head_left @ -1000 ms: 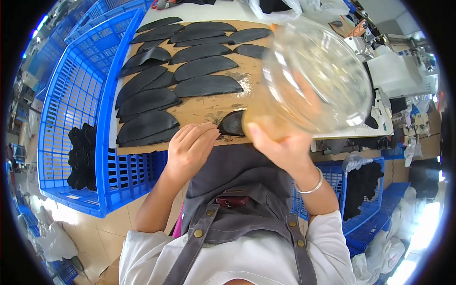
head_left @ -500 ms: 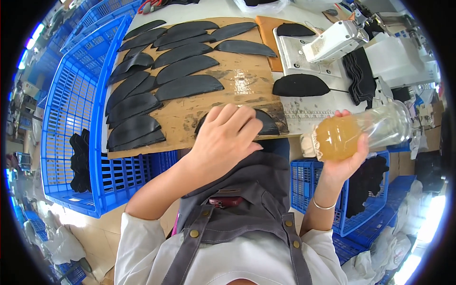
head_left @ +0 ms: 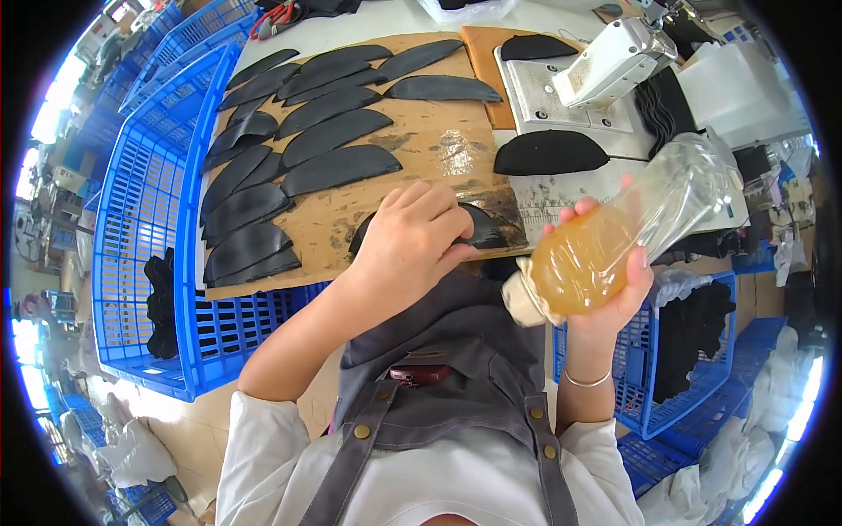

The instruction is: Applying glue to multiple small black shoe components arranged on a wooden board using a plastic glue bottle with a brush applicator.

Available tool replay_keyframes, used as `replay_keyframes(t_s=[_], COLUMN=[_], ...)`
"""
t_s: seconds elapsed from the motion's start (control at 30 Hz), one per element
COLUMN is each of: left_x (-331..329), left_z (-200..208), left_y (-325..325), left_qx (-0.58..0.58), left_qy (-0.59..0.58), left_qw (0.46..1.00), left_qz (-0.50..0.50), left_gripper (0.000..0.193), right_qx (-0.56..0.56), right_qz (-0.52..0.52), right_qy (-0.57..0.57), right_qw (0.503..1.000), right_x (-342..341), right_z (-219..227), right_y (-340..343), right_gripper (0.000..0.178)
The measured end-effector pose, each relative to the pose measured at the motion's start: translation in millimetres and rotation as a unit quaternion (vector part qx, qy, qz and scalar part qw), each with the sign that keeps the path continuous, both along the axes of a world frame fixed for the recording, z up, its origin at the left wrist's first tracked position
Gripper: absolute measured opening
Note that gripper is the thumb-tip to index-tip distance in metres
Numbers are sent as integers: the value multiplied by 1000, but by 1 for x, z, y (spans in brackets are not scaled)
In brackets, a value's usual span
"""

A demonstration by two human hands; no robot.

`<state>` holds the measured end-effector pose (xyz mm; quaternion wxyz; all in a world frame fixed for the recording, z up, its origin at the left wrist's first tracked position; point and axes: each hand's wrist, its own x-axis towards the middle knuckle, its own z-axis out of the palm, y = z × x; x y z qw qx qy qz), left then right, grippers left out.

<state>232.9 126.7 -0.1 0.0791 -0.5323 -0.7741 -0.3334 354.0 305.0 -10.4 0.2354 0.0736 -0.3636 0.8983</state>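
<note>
One bottle (head_left: 572,270), right hand (head_left: 617,302) clasped round it; left hand (head_left: 410,238) over a black piece (head_left: 486,230), grip unclear

bottle (head_left: 574,270) swung aslant, cap (head_left: 523,302) nearer apron (head_left: 465,351)

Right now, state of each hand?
Left hand: fingers curled over the black curved piece; can't tell whether it's gripping it.
Right hand: closed, holding the clear bottle.
</note>
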Motion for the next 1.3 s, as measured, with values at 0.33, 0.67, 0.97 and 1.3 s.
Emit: replay_keyframes(t_s=[0.33, 0.67, 0.97, 1.3], left_x=[10, -10, -12, -1], left_z=[-1, 3, 6, 11], left_y=[-4, -6, -7, 4], left_qx=[-23, -66, -82, -49], left_qy=[66, 84, 84, 63], left_qw=[993, 993, 993, 997], left_qz=[100, 40, 34, 13], left_gripper=[38, 51, 43, 64], right_qx=[371, 520, 556, 262], right_qz=[-252, -277, -345, -431], right_qy=[41, 31, -25, -27], right_qw=[893, 807, 756, 863], right_x=[-37, -38, -22, -12], right_z=[-2, 1, 9, 19], right_y=[-24, -22, -12, 1], right_gripper=[66, 82, 74, 72])
